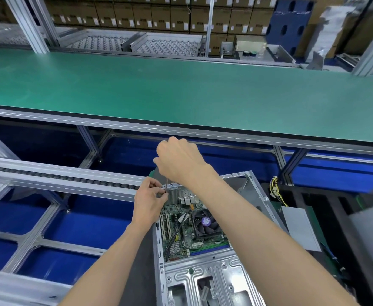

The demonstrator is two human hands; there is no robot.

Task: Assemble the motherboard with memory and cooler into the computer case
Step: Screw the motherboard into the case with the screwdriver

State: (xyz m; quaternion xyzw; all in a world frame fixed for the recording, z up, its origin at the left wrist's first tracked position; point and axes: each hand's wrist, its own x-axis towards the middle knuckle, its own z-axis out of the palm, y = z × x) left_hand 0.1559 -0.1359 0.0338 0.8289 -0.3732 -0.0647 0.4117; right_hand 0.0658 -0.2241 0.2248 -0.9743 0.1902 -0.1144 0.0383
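An open silver computer case (205, 281) lies flat in front of me. Inside it sits the green motherboard (181, 234) with a black fan cooler (205, 224) and a memory stick (212, 241) along its near edge. My right hand (178, 161) is fisted around the handle of a screwdriver (165, 187), whose thin shaft points down at the board's far left corner. My left hand (151, 203) pinches the shaft near its tip, over the case's far left edge. The screw itself is hidden by my fingers.
A long green workbench (181, 91) runs across behind the case. A roller rail (59, 175) and aluminium frame over blue bins lie to the left. A grey panel (298, 226) and yellow-black cables (277, 191) sit right of the case. Stacked cartons fill the background.
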